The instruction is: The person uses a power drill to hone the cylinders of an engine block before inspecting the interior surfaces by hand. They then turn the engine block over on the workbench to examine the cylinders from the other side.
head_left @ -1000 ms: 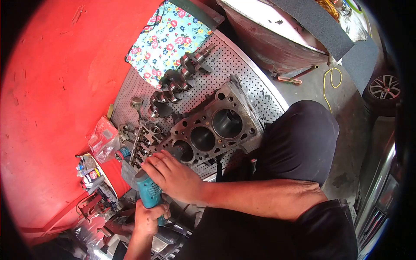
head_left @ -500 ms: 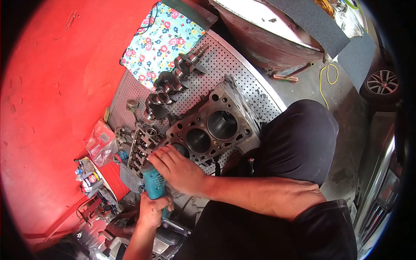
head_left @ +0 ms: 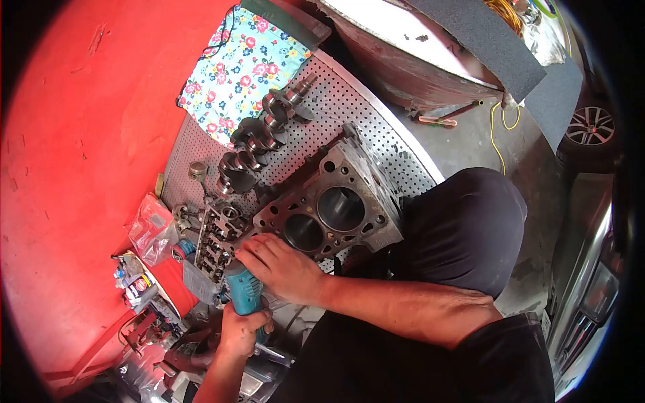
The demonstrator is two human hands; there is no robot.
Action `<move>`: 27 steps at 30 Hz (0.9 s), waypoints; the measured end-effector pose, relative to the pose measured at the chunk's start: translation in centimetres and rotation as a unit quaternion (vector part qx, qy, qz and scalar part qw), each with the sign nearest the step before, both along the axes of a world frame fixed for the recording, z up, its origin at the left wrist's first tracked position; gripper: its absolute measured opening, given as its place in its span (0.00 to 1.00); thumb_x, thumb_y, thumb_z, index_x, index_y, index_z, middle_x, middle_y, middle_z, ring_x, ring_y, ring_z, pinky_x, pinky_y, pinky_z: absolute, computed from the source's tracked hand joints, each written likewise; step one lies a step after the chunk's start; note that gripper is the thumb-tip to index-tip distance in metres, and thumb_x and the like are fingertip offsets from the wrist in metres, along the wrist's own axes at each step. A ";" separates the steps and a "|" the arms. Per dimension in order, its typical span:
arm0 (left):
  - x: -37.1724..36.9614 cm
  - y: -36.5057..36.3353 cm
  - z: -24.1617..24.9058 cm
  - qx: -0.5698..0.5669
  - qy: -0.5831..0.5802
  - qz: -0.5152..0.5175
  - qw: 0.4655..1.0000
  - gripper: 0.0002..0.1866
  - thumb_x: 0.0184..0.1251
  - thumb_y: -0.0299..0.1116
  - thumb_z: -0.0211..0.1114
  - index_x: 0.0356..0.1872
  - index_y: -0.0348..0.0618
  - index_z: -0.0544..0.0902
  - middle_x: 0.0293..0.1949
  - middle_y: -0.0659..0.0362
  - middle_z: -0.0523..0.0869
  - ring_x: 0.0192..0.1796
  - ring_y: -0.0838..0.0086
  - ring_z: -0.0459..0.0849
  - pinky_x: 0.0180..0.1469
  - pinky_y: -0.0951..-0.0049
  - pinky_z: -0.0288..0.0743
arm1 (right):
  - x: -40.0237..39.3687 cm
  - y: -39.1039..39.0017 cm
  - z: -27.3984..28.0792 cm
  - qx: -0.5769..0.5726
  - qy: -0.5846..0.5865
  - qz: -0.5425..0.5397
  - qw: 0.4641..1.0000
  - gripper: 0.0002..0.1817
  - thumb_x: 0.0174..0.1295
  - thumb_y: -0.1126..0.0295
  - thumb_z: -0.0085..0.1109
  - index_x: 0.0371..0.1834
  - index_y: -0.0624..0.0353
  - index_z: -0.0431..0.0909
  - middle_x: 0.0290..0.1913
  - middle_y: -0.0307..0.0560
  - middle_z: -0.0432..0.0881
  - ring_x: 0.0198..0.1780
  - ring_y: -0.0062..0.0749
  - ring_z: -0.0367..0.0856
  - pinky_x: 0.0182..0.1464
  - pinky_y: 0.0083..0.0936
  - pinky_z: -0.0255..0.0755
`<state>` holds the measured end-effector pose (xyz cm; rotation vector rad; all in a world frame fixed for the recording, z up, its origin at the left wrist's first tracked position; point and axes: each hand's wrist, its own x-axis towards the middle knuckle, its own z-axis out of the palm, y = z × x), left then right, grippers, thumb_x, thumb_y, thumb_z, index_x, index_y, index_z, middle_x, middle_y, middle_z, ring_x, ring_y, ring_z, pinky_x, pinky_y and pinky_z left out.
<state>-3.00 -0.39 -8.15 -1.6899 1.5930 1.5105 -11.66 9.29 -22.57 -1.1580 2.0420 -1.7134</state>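
Note:
My left hand (head_left: 245, 329) is wrapped round the grip of a teal power drill (head_left: 246, 293). Over the drill's upper end lies my right hand (head_left: 285, 270), its fingers bent across the casing; its thumb is hidden. Beside that hand sits a metal engine block (head_left: 358, 191) with two round bores in view. My right hand covers the block's near left corner and hides the drill's working end. A cylinder head (head_left: 218, 235) with valve parts lies just left of my right fingers.
A crankshaft (head_left: 255, 144) lies on the perforated metal bench (head_left: 336, 94), close to a floral cloth (head_left: 248, 67). Left are a loose piston (head_left: 198, 169), a plastic bag (head_left: 153, 228) and bottles (head_left: 138, 285). A yellow cable (head_left: 495, 141) runs along the floor.
The view has shifted slightly, so the bench parts appear lower. My right hand now covers the third bore, which showed partly before. Both hands keep their hold on the drill.

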 end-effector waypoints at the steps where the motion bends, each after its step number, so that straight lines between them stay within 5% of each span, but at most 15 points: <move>1: 0.0 -0.1 -0.1 0.004 0.003 -0.003 1.000 0.08 0.51 0.19 0.66 0.35 0.33 0.82 0.25 0.56 0.83 0.22 0.70 0.81 0.28 0.69 0.75 | -0.1 0.0 -0.2 -0.004 -0.002 0.005 1.000 0.36 0.53 0.74 0.63 0.70 0.65 0.69 0.63 0.59 0.76 0.66 0.55 0.75 0.76 0.48 0.67; 11: 0.4 -0.6 -0.2 0.002 0.007 -0.028 1.000 0.07 0.53 0.19 0.67 0.34 0.34 0.83 0.26 0.58 0.83 0.23 0.72 0.81 0.28 0.70 0.74 | 0.5 -0.5 -0.6 -0.001 -0.010 0.007 1.000 0.43 0.46 0.73 0.72 0.71 0.62 0.68 0.63 0.58 0.75 0.67 0.56 0.74 0.76 0.51 0.67; 27: 2.3 0.1 5.1 -0.015 0.047 -0.006 0.999 0.09 0.56 0.16 0.62 0.40 0.30 0.81 0.27 0.56 0.83 0.24 0.71 0.81 0.29 0.70 0.75 | 2.0 -1.0 4.6 -0.044 0.013 -0.012 0.999 0.31 0.62 0.68 0.57 0.70 0.62 0.70 0.63 0.59 0.76 0.66 0.57 0.75 0.74 0.56 0.67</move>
